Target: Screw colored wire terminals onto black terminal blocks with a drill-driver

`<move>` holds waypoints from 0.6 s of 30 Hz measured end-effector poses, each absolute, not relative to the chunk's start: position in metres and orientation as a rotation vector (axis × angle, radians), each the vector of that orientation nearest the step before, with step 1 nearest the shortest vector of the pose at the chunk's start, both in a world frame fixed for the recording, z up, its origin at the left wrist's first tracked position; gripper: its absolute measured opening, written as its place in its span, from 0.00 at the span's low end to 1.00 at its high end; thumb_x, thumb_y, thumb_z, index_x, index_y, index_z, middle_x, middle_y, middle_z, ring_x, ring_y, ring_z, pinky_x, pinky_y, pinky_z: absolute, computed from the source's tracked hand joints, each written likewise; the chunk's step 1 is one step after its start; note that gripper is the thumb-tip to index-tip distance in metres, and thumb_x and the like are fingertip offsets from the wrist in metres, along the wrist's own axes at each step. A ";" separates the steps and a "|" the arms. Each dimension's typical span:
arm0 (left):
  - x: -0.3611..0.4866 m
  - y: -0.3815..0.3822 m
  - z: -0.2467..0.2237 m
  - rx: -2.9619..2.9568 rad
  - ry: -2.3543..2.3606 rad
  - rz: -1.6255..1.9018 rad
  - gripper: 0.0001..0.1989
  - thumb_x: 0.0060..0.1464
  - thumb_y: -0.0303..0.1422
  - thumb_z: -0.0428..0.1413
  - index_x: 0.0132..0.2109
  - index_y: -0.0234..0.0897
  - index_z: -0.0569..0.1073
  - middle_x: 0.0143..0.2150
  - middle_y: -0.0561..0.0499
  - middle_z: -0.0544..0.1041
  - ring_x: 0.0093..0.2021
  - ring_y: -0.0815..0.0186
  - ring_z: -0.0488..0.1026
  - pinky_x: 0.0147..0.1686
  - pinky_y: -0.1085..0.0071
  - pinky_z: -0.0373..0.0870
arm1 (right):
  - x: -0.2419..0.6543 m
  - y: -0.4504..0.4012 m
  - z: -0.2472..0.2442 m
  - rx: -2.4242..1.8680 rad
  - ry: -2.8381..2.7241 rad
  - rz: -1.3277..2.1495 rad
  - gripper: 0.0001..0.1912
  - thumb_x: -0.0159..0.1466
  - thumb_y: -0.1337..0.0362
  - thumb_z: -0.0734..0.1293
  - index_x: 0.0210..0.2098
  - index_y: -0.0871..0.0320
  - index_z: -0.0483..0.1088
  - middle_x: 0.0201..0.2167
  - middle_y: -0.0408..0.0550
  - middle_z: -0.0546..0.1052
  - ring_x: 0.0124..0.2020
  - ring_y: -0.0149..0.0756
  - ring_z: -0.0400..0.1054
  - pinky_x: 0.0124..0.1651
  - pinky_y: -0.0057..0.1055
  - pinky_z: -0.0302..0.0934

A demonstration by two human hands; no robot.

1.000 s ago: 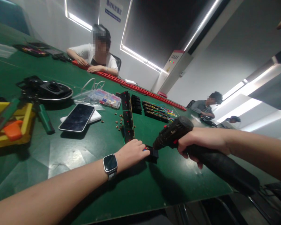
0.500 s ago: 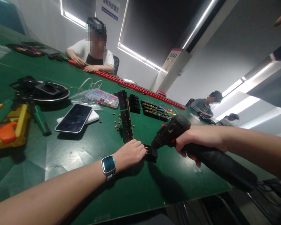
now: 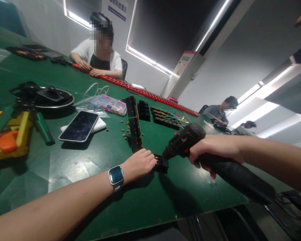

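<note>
The near edge of the desk (image 3: 150, 212) is seen below both hands. Between this edge and the black block (image 3: 162, 168), green surface is crossed by a shadow. The far side is bordered by a red perforated rail (image 3: 150, 94), behind which a person (image 3: 101, 63) is seated. Loose screws (image 3: 126, 136) are scattered beside the long black strip (image 3: 134, 125); wired boards (image 3: 167, 121) are positioned beyond the block. The power drill (image 3: 183, 140) is grasped in the right hand (image 3: 207, 150), its tip directed at the block; contact cannot be confirmed. The left hand (image 3: 141, 163) is partly curled, fingertips placed at the block's left end; whether it is gripped cannot be determined.
</note>
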State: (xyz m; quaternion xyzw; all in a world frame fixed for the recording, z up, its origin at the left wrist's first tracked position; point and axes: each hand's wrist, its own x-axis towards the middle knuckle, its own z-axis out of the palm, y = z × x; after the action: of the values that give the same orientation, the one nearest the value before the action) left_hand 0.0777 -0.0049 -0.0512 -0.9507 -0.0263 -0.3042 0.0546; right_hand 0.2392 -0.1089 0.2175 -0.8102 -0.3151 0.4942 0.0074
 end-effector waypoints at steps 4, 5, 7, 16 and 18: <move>0.077 -0.005 -0.051 -2.891 -0.081 -0.902 0.07 0.72 0.27 0.53 0.41 0.36 0.71 0.37 0.47 0.74 0.38 0.58 0.68 0.37 0.61 0.61 | 0.234 -0.108 0.218 -2.540 -0.990 1.530 0.06 0.51 0.64 0.71 0.22 0.59 0.72 0.20 0.46 0.72 0.21 0.33 0.68 0.24 0.29 0.73; 0.077 -0.005 -0.051 -2.894 -0.083 -0.895 0.07 0.72 0.27 0.53 0.41 0.36 0.71 0.37 0.47 0.74 0.38 0.58 0.68 0.38 0.61 0.61 | 0.232 -0.108 0.219 -2.538 -0.996 1.523 0.05 0.51 0.64 0.71 0.22 0.59 0.72 0.20 0.46 0.72 0.21 0.33 0.68 0.24 0.29 0.73; 0.077 -0.005 -0.051 -2.901 -0.087 -0.883 0.06 0.72 0.27 0.53 0.42 0.36 0.71 0.38 0.47 0.74 0.38 0.58 0.68 0.38 0.61 0.61 | 0.228 -0.108 0.219 -2.530 -1.008 1.517 0.05 0.50 0.65 0.70 0.22 0.59 0.72 0.20 0.46 0.72 0.20 0.33 0.67 0.24 0.30 0.73; 0.076 -0.005 -0.049 -2.925 -0.083 -0.868 0.05 0.72 0.28 0.53 0.44 0.37 0.72 0.39 0.48 0.74 0.39 0.58 0.69 0.39 0.61 0.62 | 0.226 -0.108 0.220 -2.557 -1.025 1.507 0.08 0.51 0.62 0.73 0.25 0.57 0.70 0.22 0.46 0.72 0.22 0.34 0.68 0.24 0.31 0.73; 0.076 -0.004 -0.049 -2.931 -0.083 -0.851 0.04 0.72 0.28 0.54 0.45 0.37 0.72 0.39 0.48 0.75 0.40 0.58 0.69 0.39 0.61 0.62 | 0.227 -0.107 0.220 -2.566 -1.023 1.508 0.10 0.51 0.61 0.74 0.26 0.56 0.69 0.23 0.46 0.72 0.22 0.35 0.68 0.24 0.30 0.73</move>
State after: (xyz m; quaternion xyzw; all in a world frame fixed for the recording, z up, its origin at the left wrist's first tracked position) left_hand 0.0763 -0.0044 -0.0495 -0.9590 -0.0272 -0.2784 0.0443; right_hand 0.2272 -0.1075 0.2201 -0.8153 -0.3252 0.4790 -0.0028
